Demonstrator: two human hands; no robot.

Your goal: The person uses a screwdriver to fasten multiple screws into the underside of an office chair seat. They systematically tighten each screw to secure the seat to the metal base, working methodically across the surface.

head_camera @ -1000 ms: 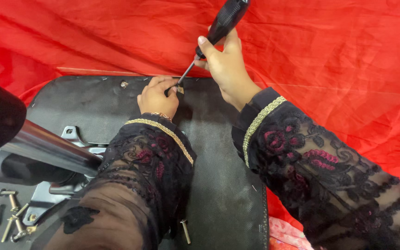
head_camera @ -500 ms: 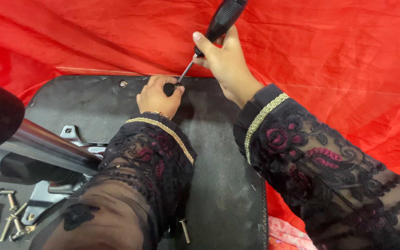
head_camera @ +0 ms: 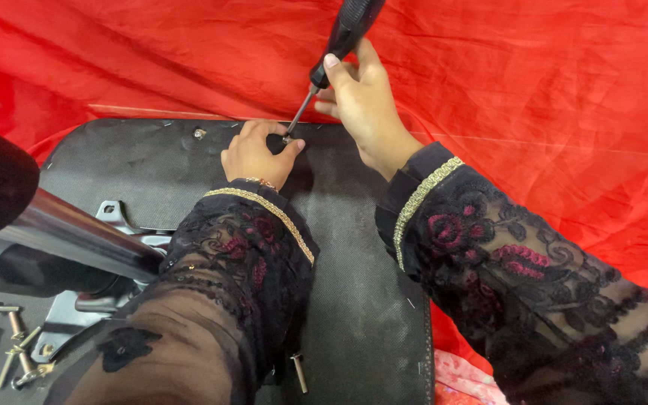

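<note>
A black fabric-covered seat underside (head_camera: 354, 300) lies flat on red cloth. My right hand (head_camera: 361, 101) grips a black-handled screwdriver (head_camera: 343, 37), tilted, with its metal tip down at a screw near the panel's far edge. My left hand (head_camera: 256, 154) rests on the panel there, its fingers pinched around the screw at the screwdriver's tip. The screw itself is mostly hidden by my fingers. Both arms wear black lace sleeves with gold-trimmed cuffs.
A chrome cylinder (head_camera: 76, 236) on a metal bracket (head_camera: 110, 217) lies at the left. Several loose bolts (head_camera: 9, 345) lie at the lower left, and one bolt (head_camera: 298, 373) rests near the bottom. Another screw (head_camera: 199, 133) sits in the panel's far edge. Red cloth (head_camera: 549, 112) surrounds everything.
My right hand and the screwdriver have shifted slightly and turned; my left hand stays at the screw.
</note>
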